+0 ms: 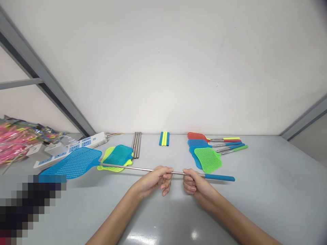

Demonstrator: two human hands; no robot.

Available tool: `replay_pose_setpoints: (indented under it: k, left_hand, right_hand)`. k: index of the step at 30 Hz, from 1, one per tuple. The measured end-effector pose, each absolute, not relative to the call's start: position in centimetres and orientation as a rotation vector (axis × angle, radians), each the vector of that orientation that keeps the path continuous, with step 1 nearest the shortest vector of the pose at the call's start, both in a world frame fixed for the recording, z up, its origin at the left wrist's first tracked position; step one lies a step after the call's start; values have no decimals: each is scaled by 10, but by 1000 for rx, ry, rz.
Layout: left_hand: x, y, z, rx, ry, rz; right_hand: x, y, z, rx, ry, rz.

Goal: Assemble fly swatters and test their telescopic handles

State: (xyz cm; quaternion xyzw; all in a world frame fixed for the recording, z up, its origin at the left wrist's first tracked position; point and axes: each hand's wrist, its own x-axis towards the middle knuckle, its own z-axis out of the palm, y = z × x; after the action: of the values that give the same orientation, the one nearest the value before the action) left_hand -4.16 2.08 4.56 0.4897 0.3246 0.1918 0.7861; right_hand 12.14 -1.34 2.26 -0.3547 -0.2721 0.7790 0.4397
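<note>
Across the near middle of the table [163, 212], a blue swatter [141, 169] lies in both hands, its long axis running nearly level from nine o'clock to three, dipping slightly at the three o'clock end. Taken from the gap between the hands, its head [76, 161] is well out towards nine o'clock and its handle [219, 177] is at three. The right hand [195, 183] is much the nearer to the handle, on the rod [176, 173] just beside it; the left hand [157, 180] is on the head's side, though well apart from the head.

The left grip pinches the rod between thumb and forefinger, the other fingers curled loosely beneath. The right grip is closed firmer, thumb along the rod and fingers folded under like a fist. A short length of bare rod shows between the two.

Beyond the hands, a swatter pile [208, 160] lies at two o'clock, blue and yellow sleeves [165, 139] at eleven, and metal tubes [137, 145] at ten. Loose heads [119, 154] lie between nine and ten; the rod passes across their near edge, whether touching I cannot tell.
</note>
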Motion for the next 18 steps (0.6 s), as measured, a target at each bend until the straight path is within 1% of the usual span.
replay_pose_setpoints:
  k: [18]
  left_hand:
    - [-58,27,53,1090,750,426]
  right_hand:
    - [133,-11,26,-886,-786,1861]
